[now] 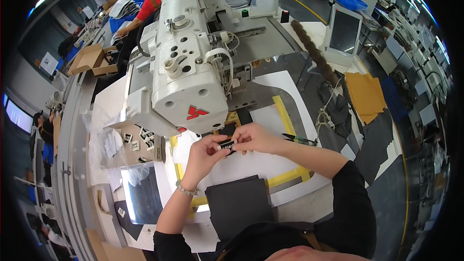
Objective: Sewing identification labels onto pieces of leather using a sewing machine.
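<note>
— Nearest the camera, a black-clothed torso (270, 240) crosses the lower edge. Beyond it, from left to right, what could go wrong?

— At left, loose clear plastic film (104, 140) lies beside a shallow cardboard tray (157, 153) of small spare labels (135, 145); a brushing sleeve could drag the film over them. At centre, the left hand (209, 149) is narrowed to a pinch on one end of a black-and-white label (226, 146), and the right hand (249, 139) pinches the other. Because fingertips alone bear so small a piece, uneven pull could twist or drop it. A drop could land on the yellow-taped template (286, 116) below. At right, a slender black-and-green tool (300, 139), its kind unclear, lies near the right forearm, which could knock it.

— Which way does the held label point?

— Its long axis runs roughly left to right between the hands, just on the wearer's side of the sewing machine head (188, 72). Its lettered face is toward the camera; fingers hide the ends, so its exact tilt cannot be told.
</note>
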The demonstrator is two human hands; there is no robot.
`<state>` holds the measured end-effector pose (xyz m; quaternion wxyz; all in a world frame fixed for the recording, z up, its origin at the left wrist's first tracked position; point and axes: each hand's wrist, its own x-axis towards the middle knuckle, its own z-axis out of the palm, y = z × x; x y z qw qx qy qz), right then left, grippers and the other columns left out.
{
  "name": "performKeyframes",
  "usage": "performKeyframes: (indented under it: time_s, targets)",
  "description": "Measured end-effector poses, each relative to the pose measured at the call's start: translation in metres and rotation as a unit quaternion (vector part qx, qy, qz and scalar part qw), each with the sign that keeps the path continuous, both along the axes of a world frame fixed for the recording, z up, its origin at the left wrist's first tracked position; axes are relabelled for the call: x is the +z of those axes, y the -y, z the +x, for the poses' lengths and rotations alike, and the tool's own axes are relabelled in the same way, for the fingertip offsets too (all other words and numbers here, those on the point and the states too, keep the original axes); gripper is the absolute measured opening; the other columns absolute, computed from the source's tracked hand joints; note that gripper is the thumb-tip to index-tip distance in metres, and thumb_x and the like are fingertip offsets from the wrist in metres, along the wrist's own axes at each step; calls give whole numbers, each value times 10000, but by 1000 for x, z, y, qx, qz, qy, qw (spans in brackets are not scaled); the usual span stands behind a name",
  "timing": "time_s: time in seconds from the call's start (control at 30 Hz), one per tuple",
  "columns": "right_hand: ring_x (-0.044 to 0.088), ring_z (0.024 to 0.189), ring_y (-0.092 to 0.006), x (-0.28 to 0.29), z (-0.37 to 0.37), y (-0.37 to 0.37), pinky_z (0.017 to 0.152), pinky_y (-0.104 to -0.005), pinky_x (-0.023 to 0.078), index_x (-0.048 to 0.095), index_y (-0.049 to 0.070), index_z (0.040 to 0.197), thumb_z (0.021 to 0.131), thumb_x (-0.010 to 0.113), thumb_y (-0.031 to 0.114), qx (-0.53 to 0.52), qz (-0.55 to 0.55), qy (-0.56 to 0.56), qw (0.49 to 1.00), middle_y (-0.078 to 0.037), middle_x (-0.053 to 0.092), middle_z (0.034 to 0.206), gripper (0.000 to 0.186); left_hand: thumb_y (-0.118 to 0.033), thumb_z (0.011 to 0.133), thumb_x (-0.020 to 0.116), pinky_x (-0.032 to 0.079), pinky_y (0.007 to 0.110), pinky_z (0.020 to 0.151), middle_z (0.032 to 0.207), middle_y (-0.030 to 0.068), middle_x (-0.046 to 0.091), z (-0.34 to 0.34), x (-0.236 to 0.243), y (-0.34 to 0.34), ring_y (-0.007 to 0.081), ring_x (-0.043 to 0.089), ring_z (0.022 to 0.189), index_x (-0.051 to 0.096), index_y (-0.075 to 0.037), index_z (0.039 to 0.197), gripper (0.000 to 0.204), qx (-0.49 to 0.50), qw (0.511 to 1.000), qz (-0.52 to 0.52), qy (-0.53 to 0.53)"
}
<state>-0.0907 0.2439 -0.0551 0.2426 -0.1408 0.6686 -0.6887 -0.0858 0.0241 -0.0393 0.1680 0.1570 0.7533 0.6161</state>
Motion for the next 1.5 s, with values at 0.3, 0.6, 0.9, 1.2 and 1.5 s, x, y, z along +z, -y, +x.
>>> performKeyframes:
  time_s: [0.3, 0.6, 0.9, 1.2, 1.5]
  targets:
    - [655, 557, -134, 9, -15, -14, 445, -223, 428, 630, 1, 982, 868, 692, 91, -83, 4, 48, 995, -58, 660, 776, 158, 2, 865, 688, 543, 204, 628, 789, 31, 675, -10, 3, -14, 90, 668, 696, 666, 59, 1080, 223, 65, 997, -29, -6]
    - [690, 896, -256, -9, -15, -8, 733, -318, 558, 666, 28, 933, 844, 672, 55, -64, 204, -424, 880, -109, 693, 987, 93, -55, 808, 721, 569, 285, 659, 949, 63, 731, -23, -33, -5, 178, 707, 773, 724, -57, 910, 102, 44, 915, -158, -368]
    - [683, 891, -216, -10, -26, -6, 789, -313, 552, 672, 20, 942, 853, 672, 34, -32, 215, -393, 894, -102, 685, 1052, 90, -55, 741, 743, 560, 303, 653, 918, 36, 717, -23, -28, -1, 213, 691, 763, 714, -74, 900, 163, 59, 823, -221, -520]
    - [662, 798, -159, 24, -17, -3, 720, -283, 520, 645, 38, 1016, 830, 727, 78, 53, 52, -42, 996, -95, 676, 982, 207, 2, 790, 759, 552, 258, 723, 874, 76, 711, -7, -26, -6, 117, 678, 786, 696, 5, 979, 199, 112, 982, 29, -152]
    - [618, 709, -156, 2, 1, 9, 612, -291, 471, 674, 43, 903, 809, 736, 90, -39, 186, -401, 896, -21, 641, 836, 122, -65, 678, 783, 474, 303, 594, 778, 16, 660, -11, -27, -8, 209, 619, 664, 579, -89, 1059, 433, 40, 826, -218, -519]
